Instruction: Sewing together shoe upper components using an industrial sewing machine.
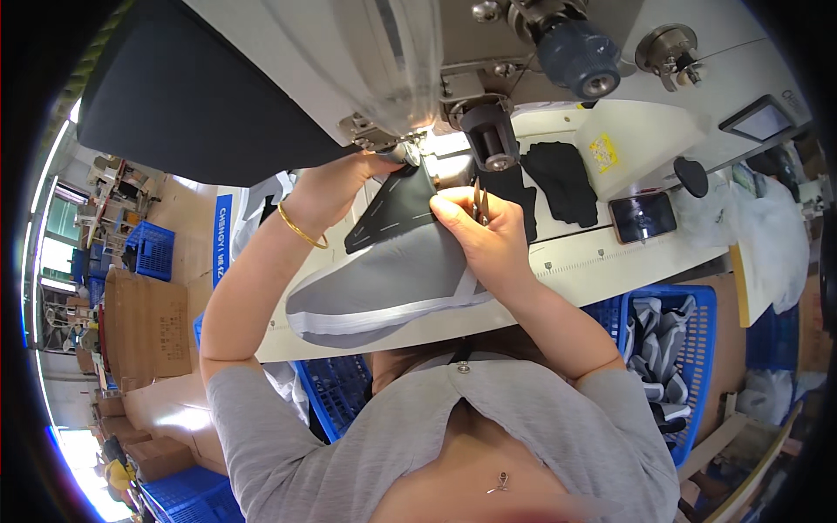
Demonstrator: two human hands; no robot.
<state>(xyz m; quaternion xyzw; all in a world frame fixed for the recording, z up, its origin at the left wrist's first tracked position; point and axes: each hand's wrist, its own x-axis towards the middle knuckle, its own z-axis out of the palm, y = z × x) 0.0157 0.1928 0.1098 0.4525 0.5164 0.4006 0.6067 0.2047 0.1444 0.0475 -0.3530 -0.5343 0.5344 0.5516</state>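
A grey shoe upper with a white band and a black upper section lies under the sewing machine head. The black section reaches up to the needle area, with pale marks along it. My left hand is closed on its top edge beside the presser foot; the fingertips are partly hidden there. My right hand pinches the upper's right side between thumb and fingers. Small thread snips stick up from that same hand, their points upward.
Black fabric pieces lie on the white table right of the machine, near a phone. A blue basket of grey and white pieces stands below right. The clear shield and guide roller hang close above my hands.
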